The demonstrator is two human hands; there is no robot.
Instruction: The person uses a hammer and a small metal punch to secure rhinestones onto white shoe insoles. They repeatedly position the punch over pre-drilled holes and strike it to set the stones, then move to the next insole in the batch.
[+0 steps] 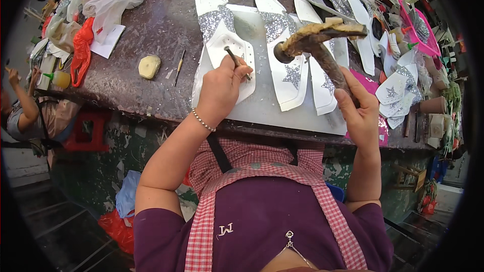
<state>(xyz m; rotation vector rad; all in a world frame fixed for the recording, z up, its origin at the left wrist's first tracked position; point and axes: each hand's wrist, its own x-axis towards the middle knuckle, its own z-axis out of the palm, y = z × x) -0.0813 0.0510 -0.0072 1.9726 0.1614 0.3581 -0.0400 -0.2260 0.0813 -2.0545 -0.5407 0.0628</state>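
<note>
My left hand is closed around a thin dark metal punch, held at a slant over a white and silver-glitter shoe upper piece. In my right hand is a worn hammer, its handle gripped and its head raised above the pieces. The hammer's wrapped head hides part of the glitter pieces behind it. Two more such pieces lie alongside: a star-marked upper piece and another upper piece. All rest on a pale flat board.
Left of the board lie a yellowish lump and a thin pointed tool. Plastic bags sit at the far left. Stacked glitter pieces and a pink basket crowd the right. Another person is at the left edge.
</note>
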